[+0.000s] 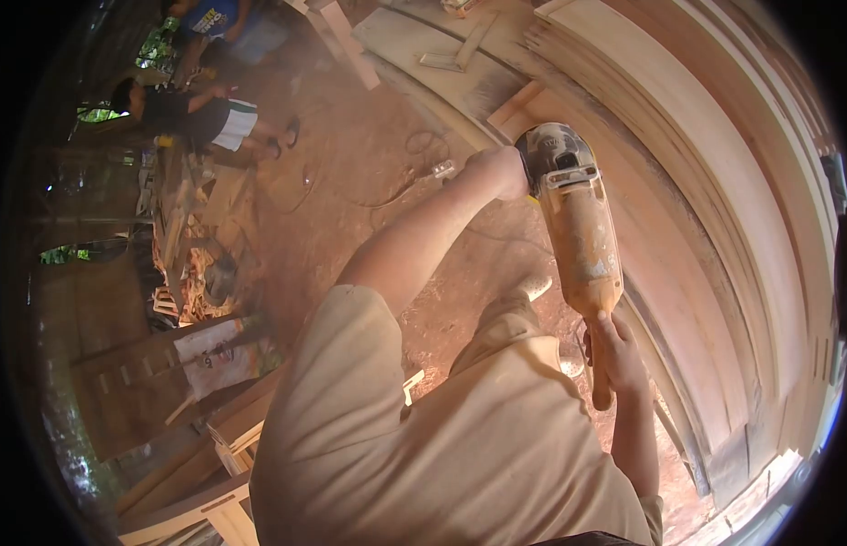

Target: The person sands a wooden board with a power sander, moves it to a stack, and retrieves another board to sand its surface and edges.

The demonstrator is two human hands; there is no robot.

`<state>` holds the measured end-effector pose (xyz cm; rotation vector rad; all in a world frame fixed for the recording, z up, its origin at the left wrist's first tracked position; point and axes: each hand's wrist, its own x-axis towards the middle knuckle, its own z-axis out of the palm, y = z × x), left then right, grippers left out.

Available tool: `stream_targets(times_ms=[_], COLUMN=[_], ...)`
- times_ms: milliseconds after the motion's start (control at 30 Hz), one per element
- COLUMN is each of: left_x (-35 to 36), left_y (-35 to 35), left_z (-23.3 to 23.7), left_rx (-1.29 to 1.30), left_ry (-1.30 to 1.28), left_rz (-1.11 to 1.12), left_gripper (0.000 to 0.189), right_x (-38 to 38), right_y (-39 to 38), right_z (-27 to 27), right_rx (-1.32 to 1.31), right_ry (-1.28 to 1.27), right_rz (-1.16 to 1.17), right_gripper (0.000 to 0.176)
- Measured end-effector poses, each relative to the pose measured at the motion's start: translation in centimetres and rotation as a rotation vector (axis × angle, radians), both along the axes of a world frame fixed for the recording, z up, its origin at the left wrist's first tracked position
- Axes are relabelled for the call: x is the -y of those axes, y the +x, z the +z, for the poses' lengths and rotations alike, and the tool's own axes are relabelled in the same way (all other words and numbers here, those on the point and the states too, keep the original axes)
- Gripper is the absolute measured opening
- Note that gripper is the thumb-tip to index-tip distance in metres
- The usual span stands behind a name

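Note:
A large dust-coated angle grinder [583, 241] stretches between my two hands. My left hand [501, 173] is closed at its side, against the dark head; the grip itself is mostly hidden behind the wrist and tool. My right hand [616, 350] wraps around the rear handle at the lower end. The disc underneath is out of sight. Beneath and beside the tool's head lies a wide reddish wooden board [642, 209]. Whether the disc touches the wood cannot be seen.
Long curved-looking planks [715, 155] are stacked on the right. A cord with a socket block [442, 169] lies on the reddish dirt floor. Two people, one in white-trimmed shorts [234, 125], are at upper left. Wooden frame pieces [228, 455] stand at lower left, scrap wood [196, 273] behind.

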<state>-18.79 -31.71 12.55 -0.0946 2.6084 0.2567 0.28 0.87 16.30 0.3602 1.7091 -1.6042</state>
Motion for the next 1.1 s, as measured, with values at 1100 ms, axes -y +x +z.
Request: stream_targets(times_ms=[1100], left_x=[-2.5], left_y=[-6.6], left_z=[13.3], left_rx=[0.288], left_ry=[0.16], left_rz=[-0.507], left_gripper=[0.024], right_x=[13.7], right_y=[7.7], right_z=[12.2], right_rx=[0.253], right_ry=[0.063], right_rz=[-0.499], right_gripper=[0.055])
